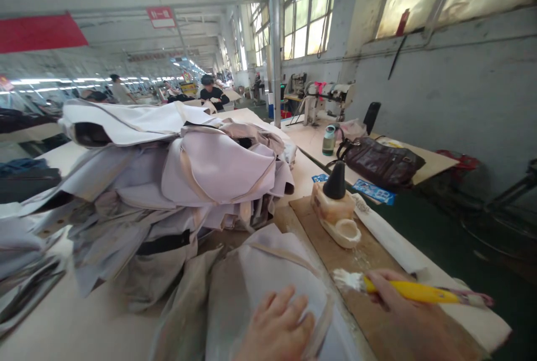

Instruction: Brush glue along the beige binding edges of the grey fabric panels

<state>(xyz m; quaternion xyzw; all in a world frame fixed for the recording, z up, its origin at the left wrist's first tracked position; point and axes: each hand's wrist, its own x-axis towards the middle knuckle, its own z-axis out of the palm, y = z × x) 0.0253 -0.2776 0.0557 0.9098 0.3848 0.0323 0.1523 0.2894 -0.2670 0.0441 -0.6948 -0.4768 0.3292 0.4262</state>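
Observation:
In the head view, my right hand (pixel 390 305) is closed around the yellow handle of a brush (pixel 413 290). White stuff coats the brush's bristles, which point left over a brown board (pixel 306 218). My left hand (pixel 279 322) lies with fingers apart on a pale lilac-grey sewn piece (pixel 277 263) with a beige strip along it. Beyond the brush stands a stained plastic container (pixel 331 204) with a black cone (pixel 335 181) on top and a white-crusted opening at its front.
A tall heap of similar pieces (pixel 218 165) covers the table at left and centre. On the right are a dark leather bag (pixel 377 159), a bottle (pixel 329 140), blue packets (pixel 374 191) and a sewing machine (pixel 327 98). Another person (pixel 213 92) works farther back.

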